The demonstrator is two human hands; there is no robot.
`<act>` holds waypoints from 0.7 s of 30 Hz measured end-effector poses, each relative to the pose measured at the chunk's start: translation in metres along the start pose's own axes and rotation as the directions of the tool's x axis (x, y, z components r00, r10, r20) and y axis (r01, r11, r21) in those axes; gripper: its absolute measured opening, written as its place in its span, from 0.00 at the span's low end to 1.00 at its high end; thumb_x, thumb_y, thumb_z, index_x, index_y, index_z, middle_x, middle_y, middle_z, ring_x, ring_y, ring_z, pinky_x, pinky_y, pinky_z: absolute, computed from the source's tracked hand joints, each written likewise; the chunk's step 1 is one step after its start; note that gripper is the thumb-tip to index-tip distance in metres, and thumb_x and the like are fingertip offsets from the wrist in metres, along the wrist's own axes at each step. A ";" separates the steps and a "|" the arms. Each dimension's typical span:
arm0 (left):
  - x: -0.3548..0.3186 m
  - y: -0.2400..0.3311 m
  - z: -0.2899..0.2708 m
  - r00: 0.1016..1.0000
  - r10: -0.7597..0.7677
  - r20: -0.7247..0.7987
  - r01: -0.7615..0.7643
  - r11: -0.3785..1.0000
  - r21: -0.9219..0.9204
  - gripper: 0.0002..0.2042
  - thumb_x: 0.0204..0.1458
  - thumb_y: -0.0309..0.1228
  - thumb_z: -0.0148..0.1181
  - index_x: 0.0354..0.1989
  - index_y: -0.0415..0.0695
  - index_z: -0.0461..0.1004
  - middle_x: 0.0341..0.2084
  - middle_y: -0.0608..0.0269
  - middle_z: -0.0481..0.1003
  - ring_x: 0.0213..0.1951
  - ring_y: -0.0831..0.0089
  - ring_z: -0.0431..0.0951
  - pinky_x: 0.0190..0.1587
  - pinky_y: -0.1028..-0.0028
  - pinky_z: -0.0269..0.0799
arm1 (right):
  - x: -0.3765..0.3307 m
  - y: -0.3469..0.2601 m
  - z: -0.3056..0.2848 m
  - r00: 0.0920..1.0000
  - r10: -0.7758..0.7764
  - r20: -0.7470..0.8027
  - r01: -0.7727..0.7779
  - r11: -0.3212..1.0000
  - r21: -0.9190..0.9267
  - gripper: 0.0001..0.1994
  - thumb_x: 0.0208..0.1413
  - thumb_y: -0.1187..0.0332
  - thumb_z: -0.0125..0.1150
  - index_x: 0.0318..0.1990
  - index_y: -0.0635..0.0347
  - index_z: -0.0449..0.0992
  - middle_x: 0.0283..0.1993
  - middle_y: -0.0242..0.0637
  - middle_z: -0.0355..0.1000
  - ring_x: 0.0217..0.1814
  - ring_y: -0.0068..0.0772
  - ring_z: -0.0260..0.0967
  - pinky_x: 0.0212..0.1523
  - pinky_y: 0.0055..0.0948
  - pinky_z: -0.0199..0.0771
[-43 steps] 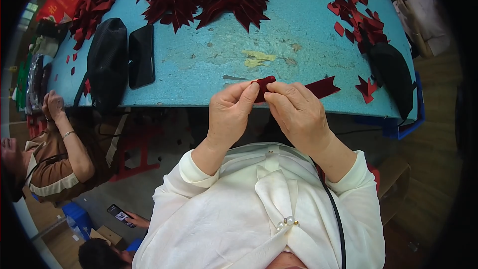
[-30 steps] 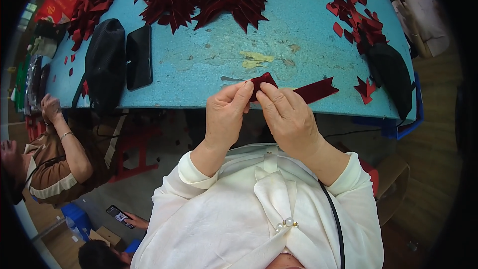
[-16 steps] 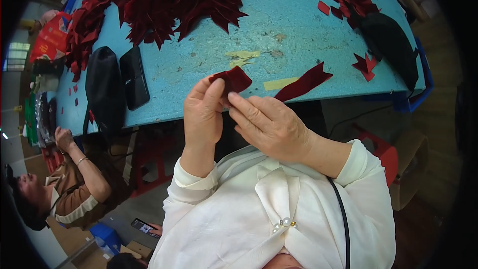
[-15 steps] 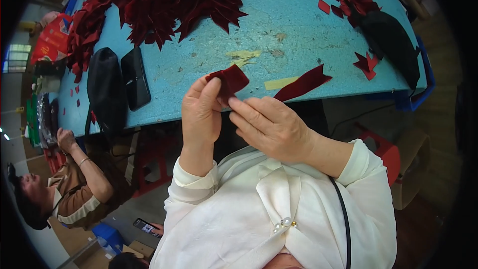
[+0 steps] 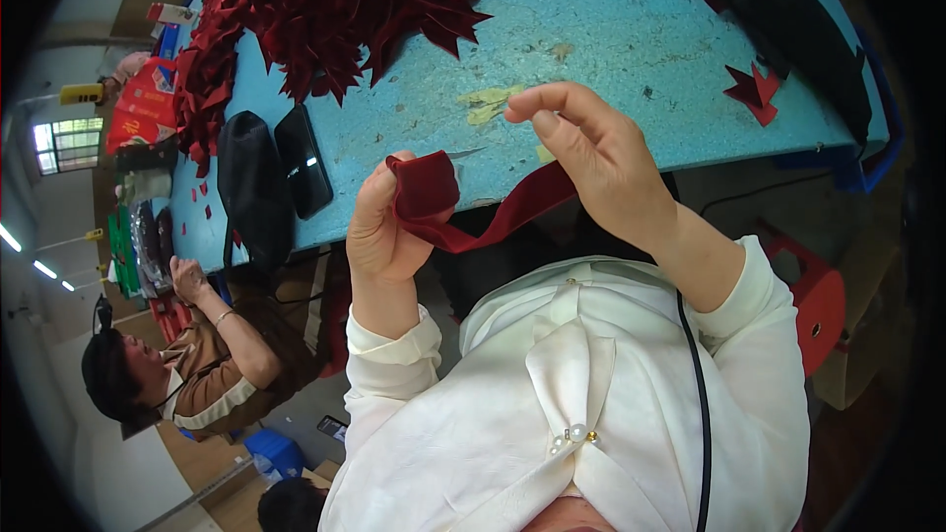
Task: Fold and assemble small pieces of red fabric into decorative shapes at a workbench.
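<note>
My left hand (image 5: 379, 236) is closed on a dark red velvet ribbon (image 5: 426, 185), pinching a folded loop of it between thumb and fingers. From that loop the rest of the ribbon sags in a curve past the table edge and passes behind my right hand (image 5: 616, 163). The right thumb and index finger are stretched out and apart, with nothing between their tips; the other fingers are mostly hidden. A thin grey pointed sliver shows beside the loop; I cannot tell what it is.
A big heap of dark red velvet pieces (image 5: 365, 10) covers the far left of the blue table (image 5: 591, 49). Small red scraps (image 5: 754, 94) lie by a black cloth item (image 5: 803, 49) at right. At left are a phone (image 5: 304, 163), a black pouch (image 5: 254, 187) and a seated person (image 5: 207, 365).
My right hand has let go of the folded ribbon and moved up and right, its fingers spreading. The left hand has lowered slightly, still pinching the loop. The view has shifted.
</note>
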State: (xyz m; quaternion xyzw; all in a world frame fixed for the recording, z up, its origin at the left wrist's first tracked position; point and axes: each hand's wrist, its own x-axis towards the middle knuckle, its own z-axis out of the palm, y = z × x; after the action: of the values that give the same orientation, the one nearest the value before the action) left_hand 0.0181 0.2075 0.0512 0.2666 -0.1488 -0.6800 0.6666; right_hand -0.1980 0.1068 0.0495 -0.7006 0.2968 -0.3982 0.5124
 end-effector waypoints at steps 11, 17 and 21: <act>0.008 -0.025 0.037 0.982 0.136 -0.134 -0.022 0.777 0.629 0.07 0.58 0.24 0.57 0.43 0.36 0.74 0.35 0.63 0.78 0.34 0.82 0.76 0.37 0.81 0.73 | -0.007 0.000 0.001 0.975 -0.179 0.133 0.191 0.978 -0.089 0.21 0.57 0.60 0.63 0.55 0.61 0.70 0.49 0.37 0.71 0.51 0.26 0.68 0.52 0.29 0.68; 0.019 -0.026 0.040 0.955 0.297 -0.001 -0.220 0.708 0.671 0.08 0.58 0.25 0.58 0.44 0.35 0.74 0.37 0.63 0.78 0.37 0.82 0.76 0.40 0.83 0.71 | -0.019 0.017 0.011 0.986 0.160 -0.045 -0.149 0.972 0.184 0.23 0.55 0.64 0.66 0.55 0.61 0.66 0.50 0.40 0.68 0.49 0.26 0.68 0.48 0.27 0.71; 0.024 -0.020 0.041 0.942 0.336 0.025 -0.268 0.704 0.657 0.09 0.58 0.25 0.58 0.45 0.35 0.74 0.37 0.62 0.78 0.38 0.81 0.76 0.41 0.82 0.71 | -0.021 0.012 0.010 0.998 -0.053 0.040 0.053 0.999 0.012 0.14 0.54 0.71 0.64 0.47 0.59 0.69 0.51 0.38 0.68 0.49 0.24 0.68 0.47 0.24 0.71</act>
State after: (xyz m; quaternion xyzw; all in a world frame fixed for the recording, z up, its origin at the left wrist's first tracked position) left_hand -0.0206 0.1785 0.0698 0.4862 -0.3852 -0.4530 0.6403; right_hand -0.1999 0.1253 0.0308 -0.7130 0.2656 -0.3992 0.5115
